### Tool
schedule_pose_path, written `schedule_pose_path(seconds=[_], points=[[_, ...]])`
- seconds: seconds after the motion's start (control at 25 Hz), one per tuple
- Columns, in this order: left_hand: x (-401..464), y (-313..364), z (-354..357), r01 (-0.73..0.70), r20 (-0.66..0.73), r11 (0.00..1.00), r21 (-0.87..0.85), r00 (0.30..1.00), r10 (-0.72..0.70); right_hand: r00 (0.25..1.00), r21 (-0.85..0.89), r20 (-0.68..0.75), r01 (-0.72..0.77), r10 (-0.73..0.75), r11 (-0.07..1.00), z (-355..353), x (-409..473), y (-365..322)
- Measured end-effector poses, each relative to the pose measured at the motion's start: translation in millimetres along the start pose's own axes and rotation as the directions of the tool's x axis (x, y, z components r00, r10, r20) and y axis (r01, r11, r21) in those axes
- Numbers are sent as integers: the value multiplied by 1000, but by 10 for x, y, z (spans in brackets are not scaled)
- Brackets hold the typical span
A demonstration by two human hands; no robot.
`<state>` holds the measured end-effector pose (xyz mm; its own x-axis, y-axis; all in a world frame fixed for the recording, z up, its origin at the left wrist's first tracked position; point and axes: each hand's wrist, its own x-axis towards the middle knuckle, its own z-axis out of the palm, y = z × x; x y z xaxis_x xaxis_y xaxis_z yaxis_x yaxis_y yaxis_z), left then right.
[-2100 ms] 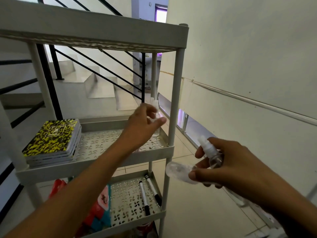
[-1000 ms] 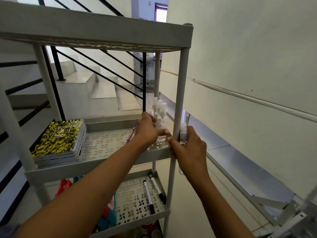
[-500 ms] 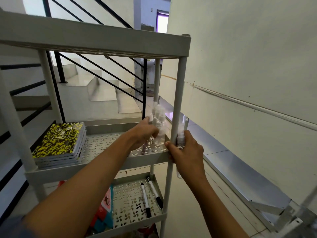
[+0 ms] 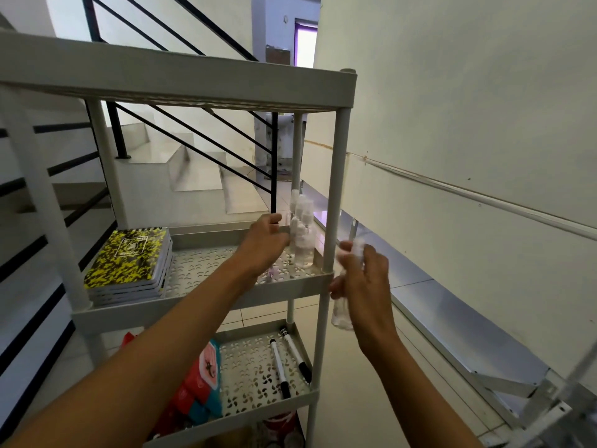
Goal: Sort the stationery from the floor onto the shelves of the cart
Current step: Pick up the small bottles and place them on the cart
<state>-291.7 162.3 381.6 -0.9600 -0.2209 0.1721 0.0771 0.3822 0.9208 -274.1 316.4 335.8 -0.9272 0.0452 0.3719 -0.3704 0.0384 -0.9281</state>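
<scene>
The right hand (image 4: 365, 279) curls its fingers round a small clear spray bottle (image 4: 343, 313), holding it upright just outside the cart's front right post (image 4: 334, 195); the bottle's clear base hangs below the palm and its top pokes up above the fingers, blurred. The left hand (image 4: 265, 247) reaches in over the middle shelf (image 4: 206, 270), fingers loosely bent and a little apart, their tips at or just beside a cluster of clear bottles (image 4: 302, 231) standing upright in the shelf's back right corner; whether they touch the bottles I cannot tell, and the hand grips nothing that shows. At the shelf's left end lies a stack of notebooks (image 4: 132, 260) with yellow and black speckled covers. On the lower shelf (image 4: 255, 383) two black-tipped markers (image 4: 289, 360) lie side by side near the right edge, with red and teal packets (image 4: 200, 383) to their left. The cart's top shelf (image 4: 181, 82) spans the view above, a staircase with black railing (image 4: 193, 137) behind it and a pale wall (image 4: 468, 124) on the right
</scene>
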Motion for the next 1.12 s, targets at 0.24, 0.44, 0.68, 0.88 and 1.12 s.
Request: schedule_pose_path(seconds=[0.24, 0.44, 0.68, 0.88, 1.12], points=[[-710, 159, -103, -277, 328, 961, 2, 908, 261, 984, 367, 170, -20, -46, 930, 20, -217, -402], [-740, 189, -196, -451, 292, 850, 274, 881, 373, 967, 305, 245, -3, -75, 952, 124, -167, -529], [-390, 136, -184, -180, -43, 976, 123, 981, 187, 997, -189, 74, -15, 30, 982, 76, 79, -98], [-170, 43, 123, -117, 51, 970, 213, 993, 108, 993, -214, 110, -26, 51, 976, 92, 13, 148], [-122, -17, 183, -91, 16, 941, 327, 996, 91, 994, -175, 87, -54, 70, 983, 49, 18, 156]])
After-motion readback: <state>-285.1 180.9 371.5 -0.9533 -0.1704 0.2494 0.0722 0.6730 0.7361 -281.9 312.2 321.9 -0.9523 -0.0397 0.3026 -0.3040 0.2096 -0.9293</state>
